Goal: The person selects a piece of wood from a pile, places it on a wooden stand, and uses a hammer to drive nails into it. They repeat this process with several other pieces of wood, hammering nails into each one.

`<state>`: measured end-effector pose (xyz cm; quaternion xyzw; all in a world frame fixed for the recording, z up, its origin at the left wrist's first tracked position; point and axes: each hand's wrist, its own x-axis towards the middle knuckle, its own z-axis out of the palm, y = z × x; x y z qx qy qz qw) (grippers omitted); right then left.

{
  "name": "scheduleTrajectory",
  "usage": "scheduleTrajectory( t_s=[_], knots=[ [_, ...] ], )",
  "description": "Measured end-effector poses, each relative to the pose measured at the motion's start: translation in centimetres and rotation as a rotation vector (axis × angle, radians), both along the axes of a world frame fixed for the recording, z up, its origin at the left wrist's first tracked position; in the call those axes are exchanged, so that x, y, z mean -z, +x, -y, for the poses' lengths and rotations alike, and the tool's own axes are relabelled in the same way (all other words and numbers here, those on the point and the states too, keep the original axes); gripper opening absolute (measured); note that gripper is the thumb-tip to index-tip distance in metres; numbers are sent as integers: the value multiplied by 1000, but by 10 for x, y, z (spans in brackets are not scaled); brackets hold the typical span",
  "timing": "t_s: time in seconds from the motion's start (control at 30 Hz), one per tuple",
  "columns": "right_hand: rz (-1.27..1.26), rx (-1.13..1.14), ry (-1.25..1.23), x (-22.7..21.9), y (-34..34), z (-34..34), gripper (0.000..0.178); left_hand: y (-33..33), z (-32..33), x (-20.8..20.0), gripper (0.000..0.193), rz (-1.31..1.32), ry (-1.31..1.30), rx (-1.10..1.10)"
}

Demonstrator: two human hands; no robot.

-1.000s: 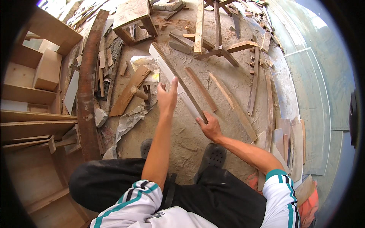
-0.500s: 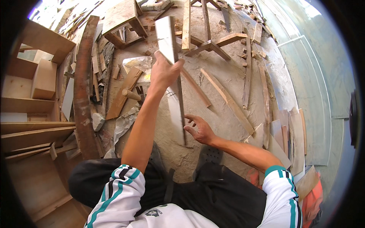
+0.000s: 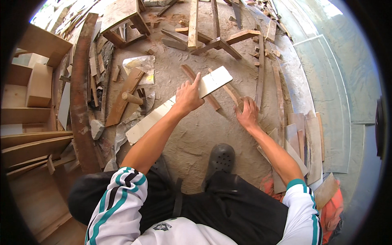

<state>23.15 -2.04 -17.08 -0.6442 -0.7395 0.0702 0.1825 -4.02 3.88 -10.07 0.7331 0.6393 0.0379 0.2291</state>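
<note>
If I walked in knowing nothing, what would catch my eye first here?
The long pale flat wooden board lies slantwise at the centre, with the left hand on it. Just to its right, the right hand rests on a brown wooden strip. Wood offcuts litter the sandy ground above.

Packaging: one crumpled pale plastic wrapper [image 3: 141, 65], patch of yellow at lower right, flat on the sandy floor, far left. Labels, signs, screens: none visible.
</note>
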Motion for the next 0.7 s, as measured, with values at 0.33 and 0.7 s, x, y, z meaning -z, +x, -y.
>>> scheduleTrajectory(
  t_s=[0.33, 0.7],
  knots=[
    [68, 43, -431, -3, 6, -16, 66, -11, 13, 63, 113, -99, -33, 19],
    [53, -123, -70, -41, -37, -39, 65, -2, 23, 94, 100, -82, 107, -39]
  ],
)
